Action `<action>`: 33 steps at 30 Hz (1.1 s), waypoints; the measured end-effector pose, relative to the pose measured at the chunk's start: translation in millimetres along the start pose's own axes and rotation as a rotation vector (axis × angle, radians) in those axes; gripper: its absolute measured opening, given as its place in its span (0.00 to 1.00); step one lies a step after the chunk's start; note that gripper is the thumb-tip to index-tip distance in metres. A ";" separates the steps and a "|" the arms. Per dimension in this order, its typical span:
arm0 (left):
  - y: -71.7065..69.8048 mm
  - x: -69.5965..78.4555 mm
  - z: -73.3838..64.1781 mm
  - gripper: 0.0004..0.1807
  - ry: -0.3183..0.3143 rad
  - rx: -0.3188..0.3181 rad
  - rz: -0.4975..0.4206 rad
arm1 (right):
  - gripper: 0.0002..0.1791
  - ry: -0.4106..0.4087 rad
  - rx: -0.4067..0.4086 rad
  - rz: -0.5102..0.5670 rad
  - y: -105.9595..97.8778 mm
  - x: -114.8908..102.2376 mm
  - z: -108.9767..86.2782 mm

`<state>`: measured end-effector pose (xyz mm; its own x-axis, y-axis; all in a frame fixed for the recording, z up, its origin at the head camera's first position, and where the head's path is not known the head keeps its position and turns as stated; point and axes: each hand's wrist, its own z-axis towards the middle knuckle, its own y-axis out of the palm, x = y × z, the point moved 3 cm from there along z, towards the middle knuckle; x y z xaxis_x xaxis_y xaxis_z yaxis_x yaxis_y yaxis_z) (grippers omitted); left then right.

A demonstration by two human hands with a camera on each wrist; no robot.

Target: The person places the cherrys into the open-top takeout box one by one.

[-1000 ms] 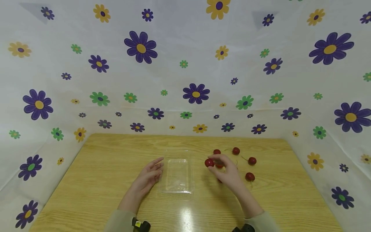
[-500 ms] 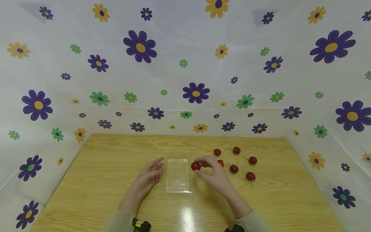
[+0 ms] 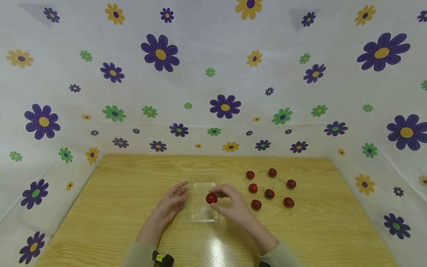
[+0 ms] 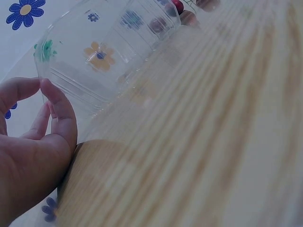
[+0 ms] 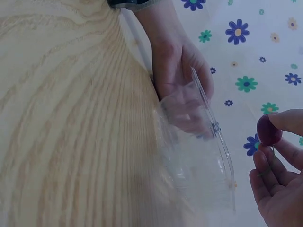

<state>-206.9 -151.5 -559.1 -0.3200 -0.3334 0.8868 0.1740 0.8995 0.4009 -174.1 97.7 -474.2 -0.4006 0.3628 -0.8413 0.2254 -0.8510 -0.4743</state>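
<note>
From my head I see soft, slightly dull light, a white glare on the near part of the table (image 3: 110,215) and a faint shadow below my right hand (image 3: 235,208). Both wrist views look dimmer, bluish and hazy, the left one's foreground blurred.

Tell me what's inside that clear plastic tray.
Nothing visible lies in the clear plastic tray; the wooden table shows through its base. The right hand holds a cherry above it, hiding part of its right side in the head view.

The right hand (image 3: 232,206) has carried a cherry (image 3: 211,198) over the container (image 3: 199,210)
</note>
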 end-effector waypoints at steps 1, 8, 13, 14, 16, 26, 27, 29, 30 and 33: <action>0.3 0.1 -0.3 0.34 0.001 0.003 -0.003 | 0.19 -0.004 -0.006 0.004 2.1 0.0 0.1; 0.8 0.7 -1.9 0.34 0.019 -0.001 0.007 | 0.19 0.001 -0.049 0.021 14.2 0.0 -0.2; 0.3 0.6 -1.9 0.35 0.026 -0.015 0.017 | 0.19 0.003 -0.063 0.016 19.3 0.9 -1.0; -0.1 0.3 -1.8 0.35 0.025 -0.021 0.017 | 0.19 0.004 -0.064 0.011 20.0 1.3 -1.2; -0.5 0.0 -1.6 0.35 0.030 -0.027 0.019 | 0.19 0.015 -0.066 0.008 21.4 2.2 -1.3; -0.9 -0.4 -1.6 0.33 0.034 -0.025 0.027 | 0.19 0.015 -0.057 -0.065 26.6 4.9 -2.9; -0.7 -0.2 -1.6 0.33 0.033 -0.021 0.029 | 0.19 0.010 -0.056 -0.078 27.1 5.3 -2.9; -0.6 0.0 -1.0 0.34 0.023 -0.020 0.026 | 0.18 0.006 -0.055 -0.105 28.1 5.9 -2.7; -0.3 0.2 -1.0 0.34 0.021 -0.018 0.025 | 0.18 0.000 -0.054 -0.123 28.5 6.0 -2.5; 0.0 0.3 -0.5 0.35 0.017 -0.017 0.023 | 0.17 -0.001 -0.060 -0.178 30.0 5.8 -2.3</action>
<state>-206.5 -151.7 -558.8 -0.2998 -0.3171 0.8998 0.1970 0.9022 0.3836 -167.6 75.2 -493.9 -0.4402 0.5053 -0.7422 0.2034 -0.7490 -0.6305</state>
